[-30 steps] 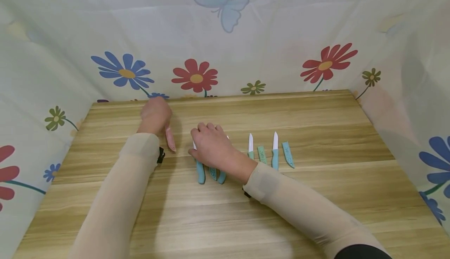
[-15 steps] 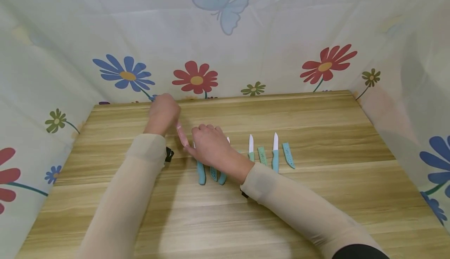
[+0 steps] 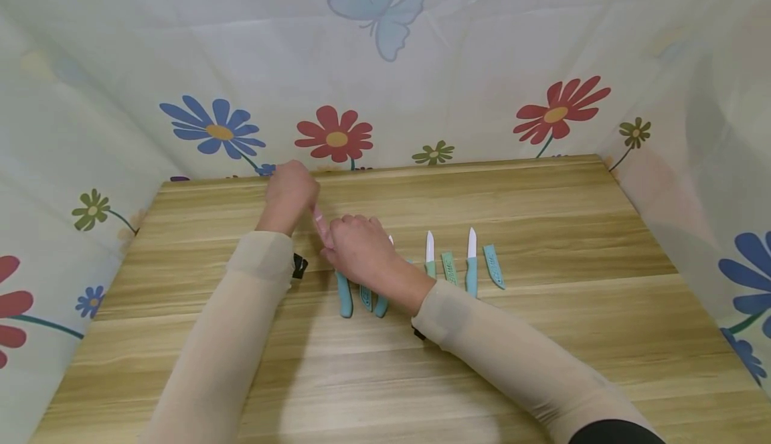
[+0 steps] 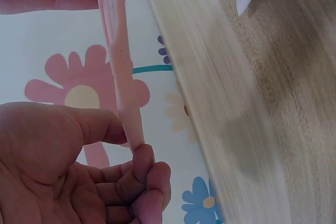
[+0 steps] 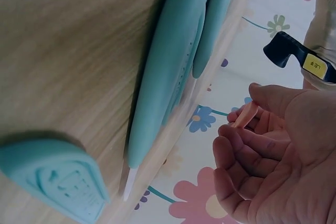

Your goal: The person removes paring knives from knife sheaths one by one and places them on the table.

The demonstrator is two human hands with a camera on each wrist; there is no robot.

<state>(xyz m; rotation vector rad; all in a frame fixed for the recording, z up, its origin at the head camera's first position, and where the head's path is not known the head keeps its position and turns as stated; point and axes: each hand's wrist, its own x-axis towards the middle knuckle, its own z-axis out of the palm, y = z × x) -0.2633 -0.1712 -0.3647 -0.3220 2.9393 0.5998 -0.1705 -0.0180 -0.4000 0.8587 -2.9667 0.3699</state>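
A pink knife in its pink sheath (image 3: pixel 322 227) spans the gap between the two hands, over the table. My left hand (image 3: pixel 293 191) pinches its handle end between thumb and fingers, as the left wrist view shows at the pink handle (image 4: pixel 128 114). At the other end, my right hand (image 3: pixel 364 250) pinches the sheath; in the right wrist view its thumb and fingers close on the pink piece (image 5: pixel 248 114). Just below the right hand lie a blue knife handle (image 3: pixel 344 297), a blue sheath (image 3: pixel 366 299) and a second blue handle (image 3: pixel 381 306), partly covered by that hand.
Right of the right hand lie a green-handled knife (image 3: pixel 430 250), a green sheath (image 3: pixel 449 266), a blue-handled knife (image 3: pixel 472 266) and a blue sheath (image 3: pixel 494 266). Bare white blades point toward the back. A flower-printed curtain (image 3: pixel 482 62) borders the wooden table (image 3: pixel 542 209).
My left hand has moved right with the pink sheathed knife, bringing its sheath end to my right hand, which now grips it. The other knives and sheaths stay in place.
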